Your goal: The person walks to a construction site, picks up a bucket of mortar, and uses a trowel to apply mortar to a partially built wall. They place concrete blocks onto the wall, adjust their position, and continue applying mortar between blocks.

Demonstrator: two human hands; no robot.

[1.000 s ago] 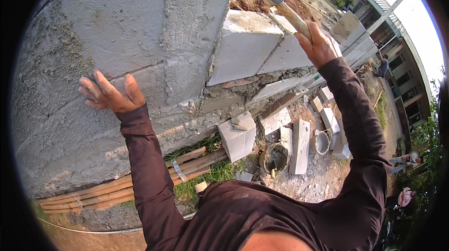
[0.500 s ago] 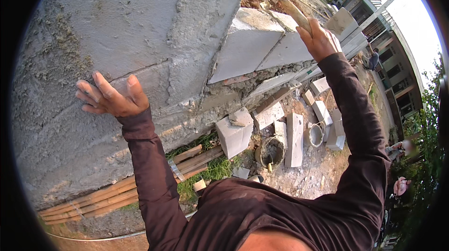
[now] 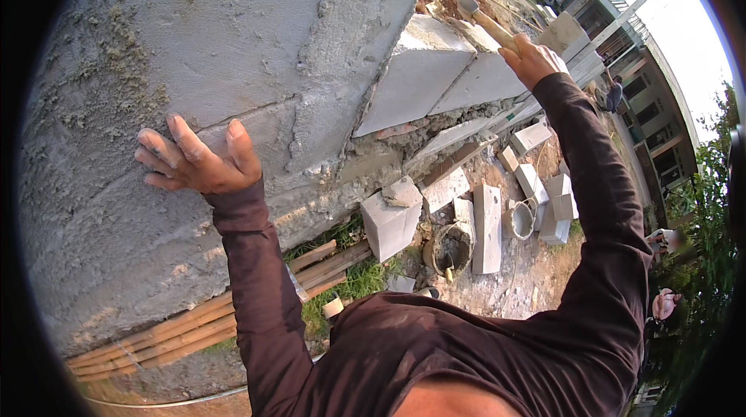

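Observation:
My left hand (image 3: 200,154) is spread open against or just beside the rough grey plastered wall (image 3: 225,28); whether the fingertips touch it is unclear. My right hand (image 3: 536,59) is closed on the wooden handle of a tool (image 3: 493,28) with a grey head, possibly a mallet, angled up and away over a row of pale blocks (image 3: 408,79). Below that row runs a ragged band of mortar (image 3: 435,125).
Loose blocks (image 3: 486,230), a mortar-crusted bucket (image 3: 451,250), another bucket (image 3: 519,219) and long bamboo poles (image 3: 155,335) lie at the wall's foot. A person (image 3: 612,94) is farther along the wall near a low building (image 3: 653,129); another (image 3: 664,304) is at the right rim.
The view has shifted slightly, with the wall appearing farther right. My right hand and the tool sit slightly farther right and up the wall line; its head looks farther away. My left hand stays spread.

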